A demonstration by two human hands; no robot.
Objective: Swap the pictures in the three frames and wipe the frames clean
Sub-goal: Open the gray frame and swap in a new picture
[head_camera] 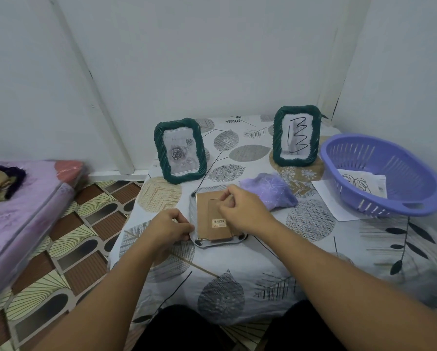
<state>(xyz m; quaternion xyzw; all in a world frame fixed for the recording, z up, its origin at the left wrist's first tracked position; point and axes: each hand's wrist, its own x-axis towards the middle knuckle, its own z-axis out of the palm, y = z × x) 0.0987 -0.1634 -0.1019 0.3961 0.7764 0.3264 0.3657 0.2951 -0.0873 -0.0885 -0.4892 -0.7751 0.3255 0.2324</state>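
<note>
Two bare arms reach out over a small table (237,279) with a leaf-print cloth. Near the front, one frame (213,219) lies face down, so its brown cardboard back shows, with a small barcode sticker (219,222) on it. The left hand (170,228) has its fingers curled at the left edge of this frame and holds it. The right hand (240,207) is over the top of the back, with fingers and thumb curled in a tight pinch on something small there. I cannot tell just what it pinches.

Just past the right hand lies a crumpled purple cloth (269,192). To the right sits a purple basket (382,173) with a drawing (362,184) inside, and a white paper (331,198) sticks out from under it.

Farther back, two green frames stand up. The left one (180,150) has a rose picture. The right one (296,135) has black squiggles on white paper. A white wall (212,59) is behind them.

Off to the left is a purple mattress (22,206) on a patterned floor (68,249).
</note>
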